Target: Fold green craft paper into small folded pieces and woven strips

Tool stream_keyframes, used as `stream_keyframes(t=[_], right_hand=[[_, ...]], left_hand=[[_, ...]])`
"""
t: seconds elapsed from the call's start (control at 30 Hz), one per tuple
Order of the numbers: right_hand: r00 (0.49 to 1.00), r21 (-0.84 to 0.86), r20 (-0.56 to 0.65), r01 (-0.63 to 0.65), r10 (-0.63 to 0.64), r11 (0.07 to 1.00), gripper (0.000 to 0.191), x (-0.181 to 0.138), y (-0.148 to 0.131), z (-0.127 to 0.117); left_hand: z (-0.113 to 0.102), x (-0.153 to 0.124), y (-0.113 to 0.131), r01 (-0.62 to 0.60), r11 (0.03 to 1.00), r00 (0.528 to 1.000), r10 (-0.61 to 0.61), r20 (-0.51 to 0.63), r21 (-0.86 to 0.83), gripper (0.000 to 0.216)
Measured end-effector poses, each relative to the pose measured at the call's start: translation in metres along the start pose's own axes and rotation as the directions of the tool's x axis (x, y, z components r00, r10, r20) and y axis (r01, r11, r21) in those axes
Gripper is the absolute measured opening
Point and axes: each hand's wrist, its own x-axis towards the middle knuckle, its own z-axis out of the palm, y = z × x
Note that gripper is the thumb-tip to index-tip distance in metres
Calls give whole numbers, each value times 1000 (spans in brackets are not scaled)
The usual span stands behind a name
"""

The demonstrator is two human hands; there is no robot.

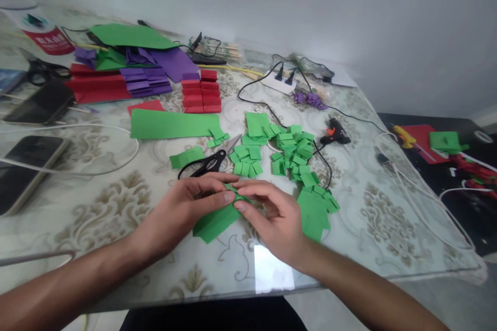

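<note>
Near the front middle of the table, my left hand [200,199] and my right hand [274,212] meet, thumbs and fingers pinching a small green paper piece [240,196] between them. Fingers cover most of that piece. Under my hands lies a larger green paper sheet [215,222]. Just beyond my left hand rest black-handled scissors [212,162], blades pointing away to the right. Several small folded green paper pieces [293,147] are scattered past my right hand. Another green sheet [312,212] lies right of my right wrist, and a long green strip [174,124] stretches out behind the scissors.
Folded red paper [202,93] and purple paper [145,80] lie at the back left. Two phones [27,170] and a white cable sit on the left. A black glue gun [334,133] stands on the right, near a white power strip [278,83] with dark cords.
</note>
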Motion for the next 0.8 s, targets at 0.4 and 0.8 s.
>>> stream_keyframes(t=[0.4, 0.8], right_hand=[[1000, 22, -16, -3, 4, 1000, 17, 1, -3, 1], [985, -72, -13, 171, -172, 983, 25, 1, -6, 0]], left_hand=[[1, 3, 3, 99, 992, 995, -97, 34, -79, 6], [4, -1, 5, 124, 982, 992, -125, 1, -139, 6]])
